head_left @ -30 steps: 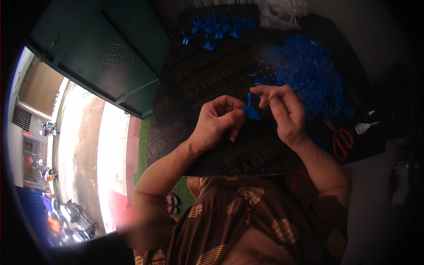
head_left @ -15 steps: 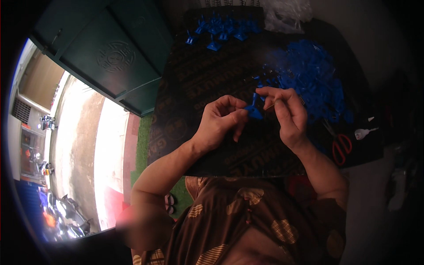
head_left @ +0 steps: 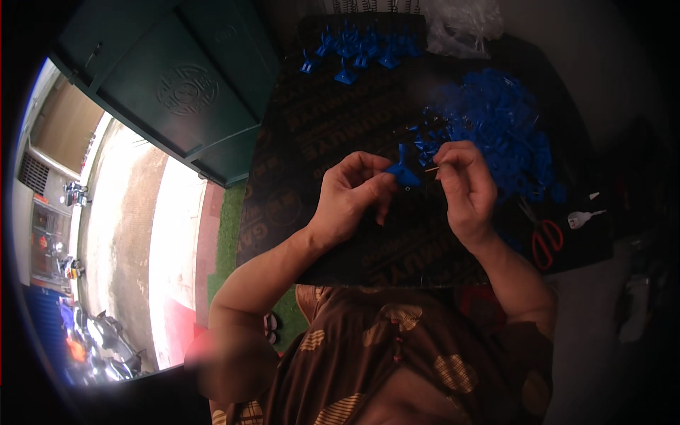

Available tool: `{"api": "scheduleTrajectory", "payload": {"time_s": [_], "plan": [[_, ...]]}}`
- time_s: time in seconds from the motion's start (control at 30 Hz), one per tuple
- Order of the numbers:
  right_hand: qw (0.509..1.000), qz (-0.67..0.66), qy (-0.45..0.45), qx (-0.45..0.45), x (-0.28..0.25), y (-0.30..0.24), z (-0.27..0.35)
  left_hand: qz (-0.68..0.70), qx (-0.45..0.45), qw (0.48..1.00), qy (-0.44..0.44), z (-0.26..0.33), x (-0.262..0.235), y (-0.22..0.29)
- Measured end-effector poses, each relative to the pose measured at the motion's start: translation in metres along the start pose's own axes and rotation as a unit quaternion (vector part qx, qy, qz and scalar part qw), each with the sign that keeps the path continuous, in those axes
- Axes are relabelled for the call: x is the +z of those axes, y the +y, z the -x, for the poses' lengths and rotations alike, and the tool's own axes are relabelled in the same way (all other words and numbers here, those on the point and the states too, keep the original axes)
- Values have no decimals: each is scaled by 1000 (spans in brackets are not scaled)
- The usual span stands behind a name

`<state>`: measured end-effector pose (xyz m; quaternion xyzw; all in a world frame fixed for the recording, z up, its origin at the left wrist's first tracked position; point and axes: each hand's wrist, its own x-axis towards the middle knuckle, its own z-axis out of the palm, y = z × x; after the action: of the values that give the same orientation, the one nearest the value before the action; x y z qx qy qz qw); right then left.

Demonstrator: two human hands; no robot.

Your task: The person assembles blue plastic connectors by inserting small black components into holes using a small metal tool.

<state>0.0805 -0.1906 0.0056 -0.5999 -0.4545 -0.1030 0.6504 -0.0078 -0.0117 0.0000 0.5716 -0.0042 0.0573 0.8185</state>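
Note:
My left hand (head_left: 352, 193) pinches a small blue plastic part (head_left: 404, 174) between thumb and fingertips. The part has a flat, pointed base and a thin stem that stands up from it; a tiny ring shows at its lower edge. To the right, my right hand (head_left: 465, 185) is closed on a thin brass-coloured pin (head_left: 431, 169), whose tip points left toward the blue part. A small gap separates pin and part. Both hands are above the near half of the dark table (head_left: 340, 234).
A large heap of loose blue plastic pieces (head_left: 506, 134) lies at the right. Several assembled blue pieces (head_left: 354, 49) stand at the far left, beside a clear plastic bag (head_left: 464, 28). Red-handled scissors (head_left: 545, 244) and a small white bottle (head_left: 579, 219) are near the right edge.
My right hand has drawn slightly right, away from the blue part's stem, and the pin in its fingers now shows clearly. The left hand keeps its hold, with the part tilted a little.

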Motion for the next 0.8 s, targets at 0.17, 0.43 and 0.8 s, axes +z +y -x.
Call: {"api": "scheduleTrajectory", "payload": {"time_s": [0.17, 0.43, 0.8], "plan": [[1000, 7, 10, 25, 3, -5, 3, 28, 9, 1000, 11, -1, 2, 2], [1000, -17, -5, 11, 11, 0, 8, -1, 42, 999, 25, -2, -2, -4], [993, 86, -51, -62, 8, -14, -2, 9, 53, 998, 37, 0, -1, -4]]}}
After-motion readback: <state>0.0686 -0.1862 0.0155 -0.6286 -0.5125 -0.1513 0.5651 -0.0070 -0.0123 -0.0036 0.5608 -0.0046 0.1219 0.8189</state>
